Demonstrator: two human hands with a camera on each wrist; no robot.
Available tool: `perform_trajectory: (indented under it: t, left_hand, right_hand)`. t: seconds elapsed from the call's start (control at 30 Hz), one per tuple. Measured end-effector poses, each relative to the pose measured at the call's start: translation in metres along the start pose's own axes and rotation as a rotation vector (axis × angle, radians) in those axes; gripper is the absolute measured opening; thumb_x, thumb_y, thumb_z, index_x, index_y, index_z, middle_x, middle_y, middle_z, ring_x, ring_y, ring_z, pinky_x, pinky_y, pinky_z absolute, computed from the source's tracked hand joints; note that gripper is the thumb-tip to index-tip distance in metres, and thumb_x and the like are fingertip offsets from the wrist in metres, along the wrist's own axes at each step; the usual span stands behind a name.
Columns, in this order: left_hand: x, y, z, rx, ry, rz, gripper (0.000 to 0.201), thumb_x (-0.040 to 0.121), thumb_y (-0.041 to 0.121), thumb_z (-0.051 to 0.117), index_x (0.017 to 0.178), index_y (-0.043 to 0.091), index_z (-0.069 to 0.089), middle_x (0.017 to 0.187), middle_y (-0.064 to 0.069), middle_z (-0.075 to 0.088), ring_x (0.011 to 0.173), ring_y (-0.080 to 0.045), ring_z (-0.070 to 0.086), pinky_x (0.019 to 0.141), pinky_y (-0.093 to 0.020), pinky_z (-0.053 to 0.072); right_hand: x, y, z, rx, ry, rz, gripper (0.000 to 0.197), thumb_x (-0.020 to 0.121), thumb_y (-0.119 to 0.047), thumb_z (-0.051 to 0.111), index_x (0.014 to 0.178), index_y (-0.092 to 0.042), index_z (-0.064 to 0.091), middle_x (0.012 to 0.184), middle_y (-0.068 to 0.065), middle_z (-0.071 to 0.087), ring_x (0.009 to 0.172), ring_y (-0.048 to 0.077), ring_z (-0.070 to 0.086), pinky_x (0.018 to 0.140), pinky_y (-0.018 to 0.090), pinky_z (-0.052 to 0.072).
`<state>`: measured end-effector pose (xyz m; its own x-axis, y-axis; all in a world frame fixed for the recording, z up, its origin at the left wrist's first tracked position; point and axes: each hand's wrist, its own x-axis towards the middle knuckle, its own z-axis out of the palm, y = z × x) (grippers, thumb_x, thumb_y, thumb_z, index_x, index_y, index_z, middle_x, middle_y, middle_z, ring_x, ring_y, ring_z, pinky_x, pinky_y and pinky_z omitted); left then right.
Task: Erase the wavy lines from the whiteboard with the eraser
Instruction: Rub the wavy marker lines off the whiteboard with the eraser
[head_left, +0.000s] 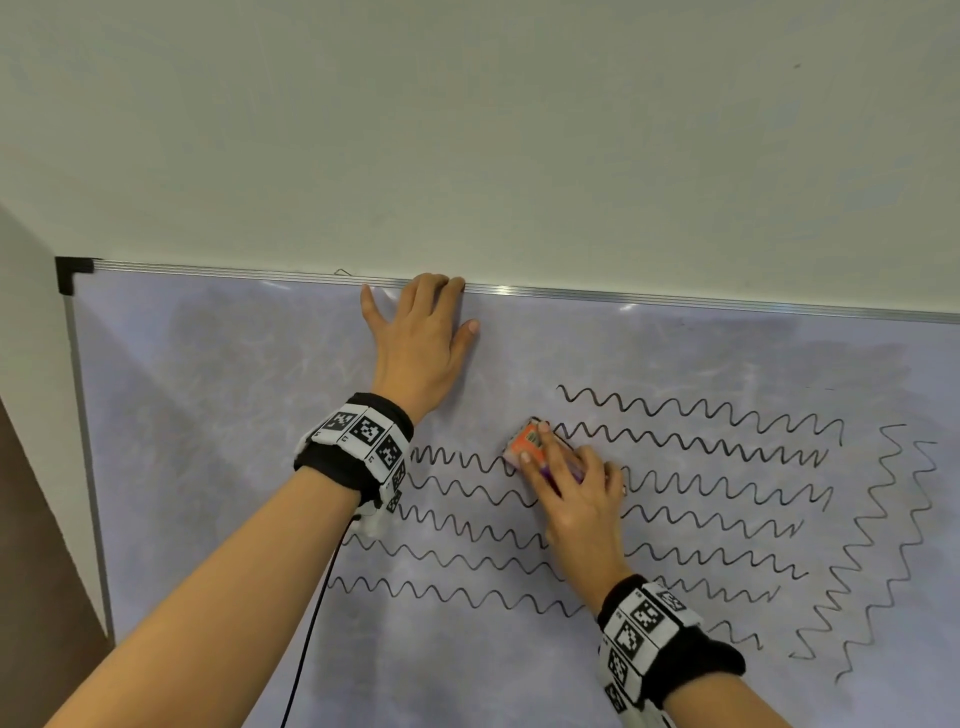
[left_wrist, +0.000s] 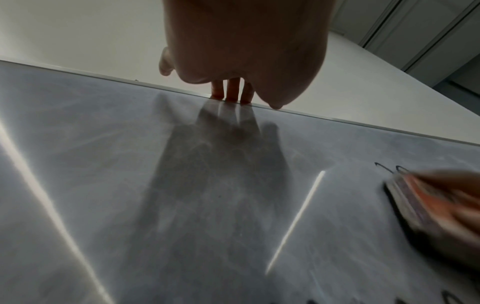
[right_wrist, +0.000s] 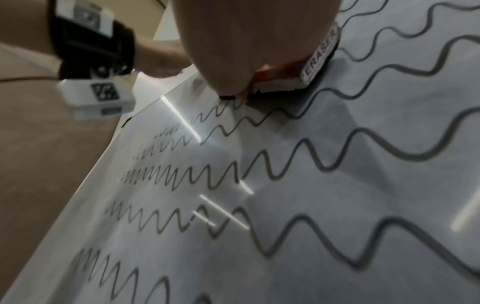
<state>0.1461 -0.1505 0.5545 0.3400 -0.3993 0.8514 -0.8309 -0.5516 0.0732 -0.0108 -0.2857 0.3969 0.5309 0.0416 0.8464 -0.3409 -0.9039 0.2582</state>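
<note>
Our right hand (head_left: 576, 493) gripped the eraser (head_left: 530, 441), pressed flat on the whiteboard (head_left: 208, 389) amid the wavy lines (head_left: 701, 447), just below our left hand (head_left: 421, 338), which lay open, fingertips over the top frame. We judged that uneven pressure could smear ink, leaving grey ghosting beside our wrists.

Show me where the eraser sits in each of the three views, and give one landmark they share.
Head: eraser at centre, under the right hand, on the wavy lines.
Left wrist: eraser blurred at the right edge.
Right wrist: eraser top, right of centre, its side reading ERASER.
Shared landmark: the whiteboard it presses on.
</note>
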Motion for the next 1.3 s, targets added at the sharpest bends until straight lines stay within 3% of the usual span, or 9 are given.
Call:
perform_trajectory:
  t: [0.23, 0.37, 0.53, 0.77, 0.87, 1.0, 1.1, 1.23, 1.3]
  left_hand:
    - [0.000, 0.000, 0.003, 0.000, 0.029, -0.003, 0.050, 0.092, 0.045, 0.031, 0.130, 0.018, 0.049, 0.125, -0.003, 0.049, 0.120, -0.021, 0.044, 0.105, -0.067, 0.008]
    - [0.000, 0.000, 0.005, -0.010, 0.048, -0.009, 0.048, 0.092, 0.043, 0.034, 0.129, 0.018, 0.049, 0.125, -0.003, 0.049, 0.119, -0.021, 0.042, 0.105, -0.067, 0.009]
    - [0.001, 0.003, 0.007, -0.002, 0.055, -0.026, 0.047, 0.092, 0.044, 0.033, 0.128, 0.018, 0.050, 0.124, -0.003, 0.049, 0.118, -0.022, 0.043, 0.105, -0.067, 0.010]
    - [0.000, 0.002, 0.008, -0.001, 0.069, -0.025, 0.045, 0.093, 0.043, 0.035, 0.128, 0.018, 0.050, 0.124, -0.003, 0.049, 0.117, -0.022, 0.044, 0.105, -0.067, 0.009]
    - [0.000, 0.003, 0.008, 0.000, 0.067, -0.027, 0.045, 0.092, 0.043, 0.035, 0.127, 0.018, 0.049, 0.124, -0.003, 0.048, 0.118, -0.022, 0.044, 0.105, -0.067, 0.008]
    - [0.000, 0.007, 0.009, 0.000, 0.071, -0.049, 0.045, 0.092, 0.044, 0.035, 0.126, 0.018, 0.049, 0.123, -0.004, 0.048, 0.119, -0.023, 0.042, 0.105, -0.066, 0.006]
    - [0.001, 0.012, 0.011, -0.006, 0.091, -0.061, 0.041, 0.092, 0.041, 0.040, 0.124, 0.017, 0.051, 0.121, -0.005, 0.048, 0.118, -0.024, 0.042, 0.105, -0.067, 0.005]
    - [0.002, 0.019, 0.012, -0.025, 0.103, -0.085, 0.036, 0.092, 0.035, 0.048, 0.123, 0.016, 0.051, 0.121, -0.007, 0.046, 0.121, -0.025, 0.040, 0.106, -0.067, 0.002]
    - [0.001, 0.021, 0.012, -0.029, 0.090, -0.080, 0.037, 0.093, 0.036, 0.048, 0.125, 0.017, 0.050, 0.123, -0.007, 0.045, 0.123, -0.025, 0.039, 0.106, -0.067, 0.001]
  right_hand:
    - [0.051, 0.027, -0.013, 0.051, 0.139, 0.163, 0.072, 0.065, 0.000, 0.069, 0.133, -0.016, 0.054, 0.144, 0.016, 0.044, 0.102, 0.038, 0.041, 0.082, 0.053, 0.041]
    - [0.030, 0.019, -0.004, 0.021, 0.146, 0.142, 0.073, 0.063, 0.004, 0.072, 0.131, -0.016, 0.056, 0.143, 0.017, 0.045, 0.103, 0.038, 0.043, 0.080, 0.050, 0.040]
    - [-0.003, 0.019, -0.002, -0.014, 0.028, 0.036, 0.084, 0.053, 0.002, 0.079, 0.131, -0.018, 0.055, 0.142, 0.013, 0.047, 0.104, 0.037, 0.044, 0.080, 0.051, 0.039]
    - [0.041, 0.049, -0.017, 0.014, 0.176, 0.210, 0.071, 0.069, -0.001, 0.068, 0.135, -0.017, 0.049, 0.143, 0.015, 0.045, 0.103, 0.040, 0.043, 0.080, 0.051, 0.038]
    - [0.016, 0.039, -0.009, 0.003, 0.172, 0.175, 0.076, 0.063, 0.001, 0.073, 0.134, -0.018, 0.049, 0.144, 0.016, 0.043, 0.103, 0.039, 0.044, 0.080, 0.051, 0.040]
    - [-0.024, 0.031, -0.005, -0.035, 0.038, 0.069, 0.085, 0.053, 0.002, 0.080, 0.131, -0.018, 0.054, 0.144, 0.013, 0.041, 0.102, 0.038, 0.044, 0.080, 0.054, 0.042]
    - [-0.009, 0.046, -0.012, -0.044, 0.052, 0.090, 0.076, 0.058, 0.000, 0.072, 0.130, -0.019, 0.057, 0.142, 0.013, 0.046, 0.103, 0.038, 0.044, 0.080, 0.053, 0.040]
    - [0.027, 0.065, -0.023, -0.027, 0.150, 0.257, 0.053, 0.081, -0.006, 0.044, 0.131, -0.019, 0.055, 0.143, 0.014, 0.046, 0.104, 0.040, 0.045, 0.082, 0.048, 0.037]
    - [0.024, 0.062, -0.022, -0.029, 0.155, 0.257, 0.055, 0.080, -0.004, 0.046, 0.133, -0.019, 0.052, 0.143, 0.014, 0.046, 0.104, 0.041, 0.046, 0.081, 0.049, 0.039]
